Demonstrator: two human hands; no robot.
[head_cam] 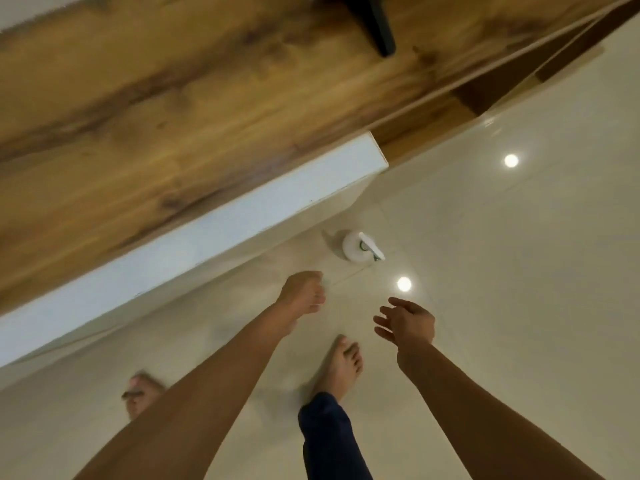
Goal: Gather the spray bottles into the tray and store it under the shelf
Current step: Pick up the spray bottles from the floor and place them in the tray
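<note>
A: Spray bottle [358, 246] is standing upright on the glossy floor [519, 271], just off the corner of the white panel [207, 237] under the wooden shelf top [173, 116]. I'm reaching both arms toward it.

B: Hands?

A: Right hand [408, 322] is hanging spread and empty. Left hand [304, 294] is curling loosely, holding nothing. Both are near the bottle, not touching it.

B: Advice?

A: I'm judging it best to close around the body below the trigger, lifting straight up.

B: Room?

A: Floor to the right is lying open; I'm watching that panel corner on the left. No tray is showing.
</note>
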